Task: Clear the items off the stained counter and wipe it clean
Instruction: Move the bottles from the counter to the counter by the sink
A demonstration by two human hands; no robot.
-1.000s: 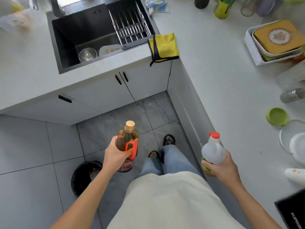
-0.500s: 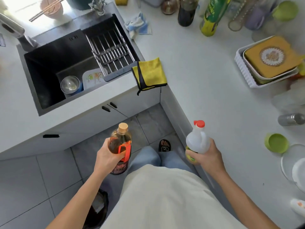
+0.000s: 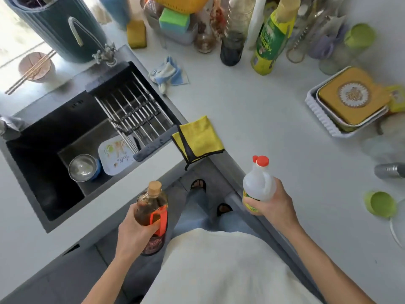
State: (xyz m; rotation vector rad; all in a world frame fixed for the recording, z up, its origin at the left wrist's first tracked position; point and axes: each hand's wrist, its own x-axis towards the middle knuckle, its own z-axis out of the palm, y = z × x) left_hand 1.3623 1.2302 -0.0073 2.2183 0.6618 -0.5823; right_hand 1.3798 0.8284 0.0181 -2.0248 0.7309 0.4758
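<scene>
Left hand point(image 3: 133, 233): grips amber glass bottle point(image 3: 151, 210), cork-coloured cap.
Right hand point(image 3: 270, 204): grips translucent plastic bottle point(image 3: 258, 185), red cap.
Yellow folded cloth point(image 3: 198, 137): on white counter point(image 3: 263, 132), beyond both hands.

Both bare forearms are reaching forward from the torso, bent slightly outward at the elbows, with the hands raised in front of the body. The left hand point(image 3: 135, 231) is wrapping its fingers around the middle of a brown bottle point(image 3: 151, 212), holding it upright, thumb toward the body. The right hand point(image 3: 272, 205) is gripping the lower part of a white bottle point(image 3: 258, 185), also upright, and sitting higher than the left hand.
</scene>
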